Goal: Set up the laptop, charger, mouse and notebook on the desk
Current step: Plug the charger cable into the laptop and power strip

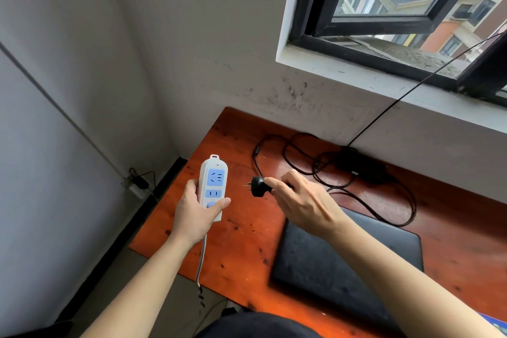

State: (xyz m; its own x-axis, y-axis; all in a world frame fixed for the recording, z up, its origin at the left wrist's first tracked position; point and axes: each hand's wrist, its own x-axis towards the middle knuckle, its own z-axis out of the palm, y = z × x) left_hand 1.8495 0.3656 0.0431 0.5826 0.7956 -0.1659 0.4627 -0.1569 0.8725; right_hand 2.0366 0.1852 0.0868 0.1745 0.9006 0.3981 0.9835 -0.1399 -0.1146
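My left hand (pixel 196 212) grips a white power strip (pixel 213 184) with blue sockets, held upright over the desk's left edge, thumb on its blue button. My right hand (pixel 299 200) pinches the charger's black plug (pixel 258 186), prongs pointing left toward the strip, a short gap between them. The charger's black brick (pixel 362 164) and its looped cable (pixel 384 208) lie on the red-brown wooden desk (pixel 241 241) near the wall. A closed black laptop (pixel 348 263) lies flat on the desk under my right forearm.
The strip's white cord (pixel 202 258) hangs down past the desk's left edge. A thin black wire (pixel 411 90) runs from the desk up to the open window (pixel 397 16). A wall outlet with a plug (pixel 137 182) sits low at the left. A blue item (pixel 493 322) peeks in at bottom right.
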